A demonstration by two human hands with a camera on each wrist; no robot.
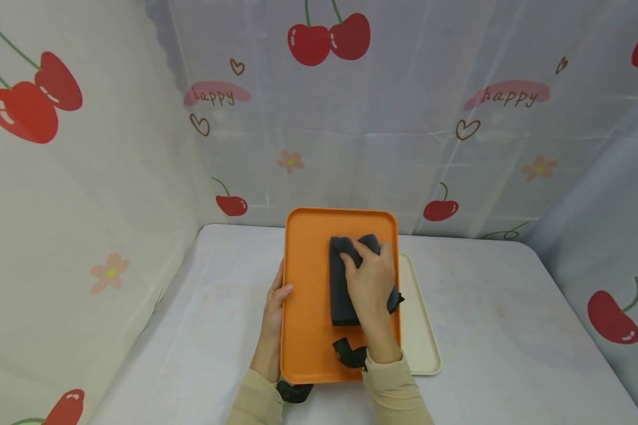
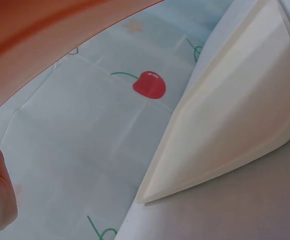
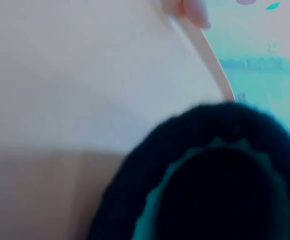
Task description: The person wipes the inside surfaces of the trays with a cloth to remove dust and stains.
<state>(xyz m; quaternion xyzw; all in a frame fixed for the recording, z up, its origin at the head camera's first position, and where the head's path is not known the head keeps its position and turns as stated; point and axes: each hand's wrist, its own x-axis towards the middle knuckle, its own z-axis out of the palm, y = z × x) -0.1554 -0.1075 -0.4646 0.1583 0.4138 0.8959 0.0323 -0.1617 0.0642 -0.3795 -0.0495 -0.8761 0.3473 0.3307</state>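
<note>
The step in hand looks like wiping: the right hand has thumb and fingers pinched into a dark grey, folded fabric cloth, which lies beneath that grip on the face of a rectangular orange tray with a raised rim. The next move probably calls for sliding the cloth over the bare area left of this grip, tray braced.

The left hand clamps the tray's left edge, thumb over the rim, holding it above a cream, round-cornered tray on the white worktop. The beige-sleeved right forearm reaches up from below its grip.
</note>
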